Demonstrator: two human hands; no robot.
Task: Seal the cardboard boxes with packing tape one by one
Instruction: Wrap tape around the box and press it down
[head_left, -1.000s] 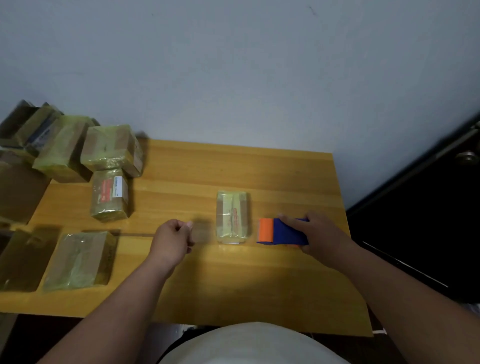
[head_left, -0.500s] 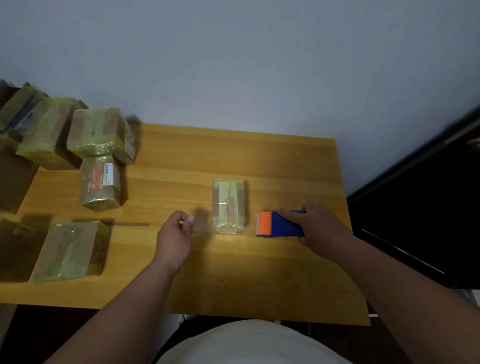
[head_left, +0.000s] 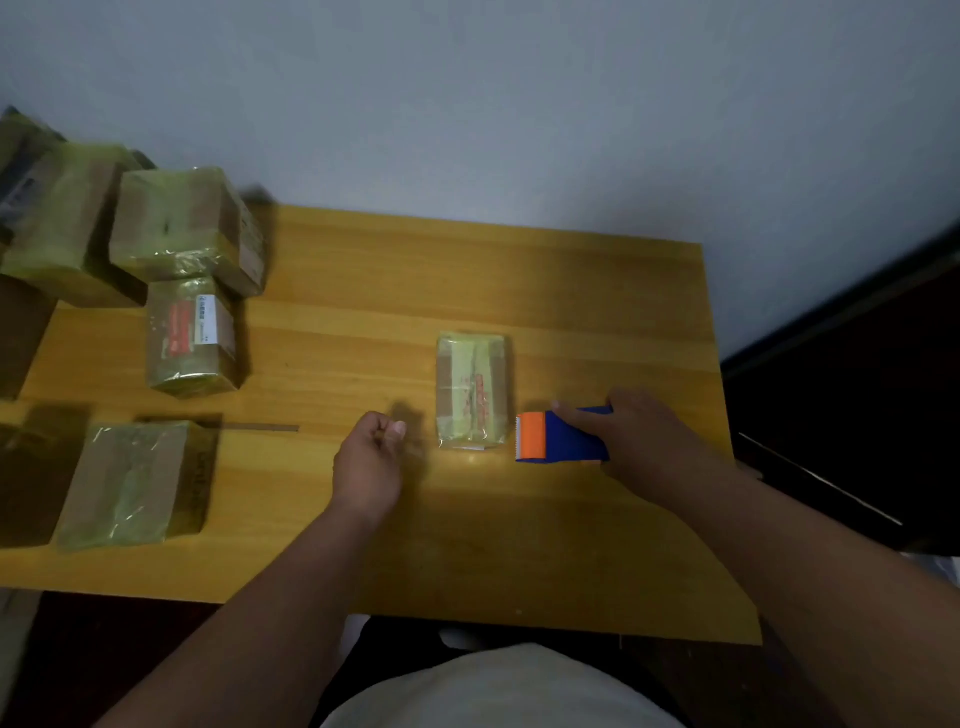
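My left hand (head_left: 370, 467) and my right hand (head_left: 647, 447) are both bare, with no gloves, rings, watch or bands showing on fingers or wrists. My forearms are bare too, all the way down to the bottom edge of the head view, so no sleeve shows on either arm. Low in the middle, between my arms, a rounded stretch of plain pale, off-white cloth (head_left: 498, 691) covers my front, without any print, buttons or seams that I can make out in the dim light.
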